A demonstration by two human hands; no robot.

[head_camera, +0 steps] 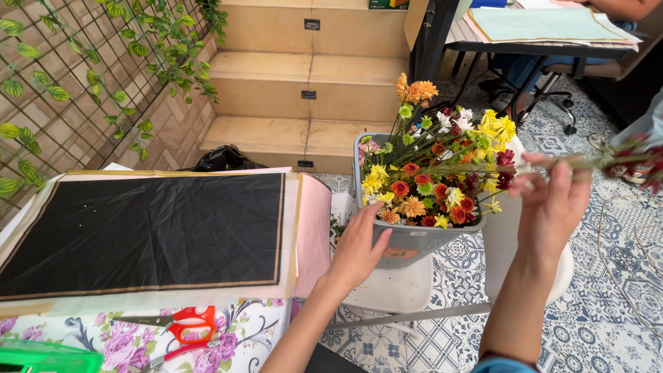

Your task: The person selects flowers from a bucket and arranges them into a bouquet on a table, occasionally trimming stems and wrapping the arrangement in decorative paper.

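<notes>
orange label (400, 253) on grey bucket (414, 238) front, possibly a sticker

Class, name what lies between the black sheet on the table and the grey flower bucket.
In the head view, pink paper and the left hand lie between the black sheet and grey bucket.

Item count, head view:

- Hands: two, one left hand (359, 245) and one right hand (550, 204).
- Grey bucket (414, 238): one, filled with mixed flowers (431, 176) too numerous to count.
- Loose flower stem (608, 162): one, blurred.
- Black paper sheet (148, 231): one.
- Pink paper sheet (314, 231): one, under the black one.
- Red-handled scissors (183, 324): one pair.
- Green box (45, 358): one.
- Stone steps (297, 86): three.
- Black bag (224, 159): one.
- White stool (394, 287): one.
- Worktop (248, 331): one, with floral cover.
</notes>
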